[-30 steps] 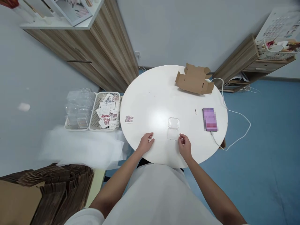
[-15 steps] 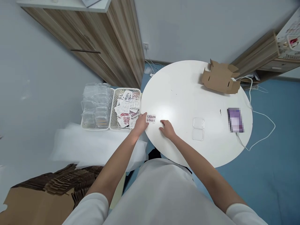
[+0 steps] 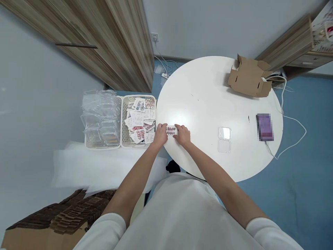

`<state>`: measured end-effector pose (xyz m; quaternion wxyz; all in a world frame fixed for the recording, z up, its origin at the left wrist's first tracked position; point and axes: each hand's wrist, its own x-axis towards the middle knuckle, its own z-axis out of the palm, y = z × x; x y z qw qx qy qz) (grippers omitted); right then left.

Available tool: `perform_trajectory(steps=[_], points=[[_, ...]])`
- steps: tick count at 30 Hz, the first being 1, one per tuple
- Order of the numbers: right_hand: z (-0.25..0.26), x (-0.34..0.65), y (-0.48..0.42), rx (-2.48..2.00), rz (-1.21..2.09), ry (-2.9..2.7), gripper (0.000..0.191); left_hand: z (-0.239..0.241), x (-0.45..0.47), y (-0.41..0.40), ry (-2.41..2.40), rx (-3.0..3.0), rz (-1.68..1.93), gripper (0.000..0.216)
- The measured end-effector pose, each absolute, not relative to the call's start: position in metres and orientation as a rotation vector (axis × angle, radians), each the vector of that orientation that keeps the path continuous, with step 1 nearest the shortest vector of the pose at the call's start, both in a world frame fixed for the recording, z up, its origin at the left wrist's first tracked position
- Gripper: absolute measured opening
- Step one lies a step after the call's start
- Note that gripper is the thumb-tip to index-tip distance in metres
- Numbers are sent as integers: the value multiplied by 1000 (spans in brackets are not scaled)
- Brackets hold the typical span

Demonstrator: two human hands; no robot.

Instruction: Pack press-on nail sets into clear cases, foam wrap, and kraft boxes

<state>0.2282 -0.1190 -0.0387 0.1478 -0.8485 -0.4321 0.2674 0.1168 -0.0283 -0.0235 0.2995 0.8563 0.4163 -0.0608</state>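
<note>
Over the left edge of the white round table (image 3: 203, 90), a small card of press-on nails (image 3: 171, 130) in two pinkish rows lies between my hands. My left hand (image 3: 160, 135) pinches its left end, thumb and fingers closed on it. At the right end, my right hand (image 3: 182, 134) grips the card between thumb and fingers. Just left of my left hand stands a white basket (image 3: 125, 135) holding several such nail cards (image 3: 137, 118). An opened clear plastic case (image 3: 224, 140) lies on the table to the right of my hands.
Stacked clear cases (image 3: 101, 118) fill another basket at the far left. White foam sheets (image 3: 104, 166) and folded cardboard (image 3: 65, 215) lie below it. An unfolded brown box (image 3: 249, 78) and a blurred purple device (image 3: 265, 127) with a white cable (image 3: 296, 119) sit on the table's right side.
My right hand has moved left and taken hold of the card's right end. My left hand still holds its left end. The head view has shifted slightly.
</note>
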Motion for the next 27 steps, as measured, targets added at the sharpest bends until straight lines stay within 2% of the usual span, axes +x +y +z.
perform_trajectory(steps=[10, 16, 22, 27], points=[[-38, 229, -136, -2169, 778, -1207, 53, -23, 113, -44, 1023, 2297, 41, 66], [-31, 247, -162, -1887, 883, -1188, 65, -13, 111, -65, 921, 2184, 154, 68], [-16, 278, -222, -1798, 820, -1243, 70, -1, 132, -116, 762, 2096, 326, 67], [-13, 319, -297, -1852, 775, -1253, 66, 3, 169, -174, 630, 2074, 264, 63]])
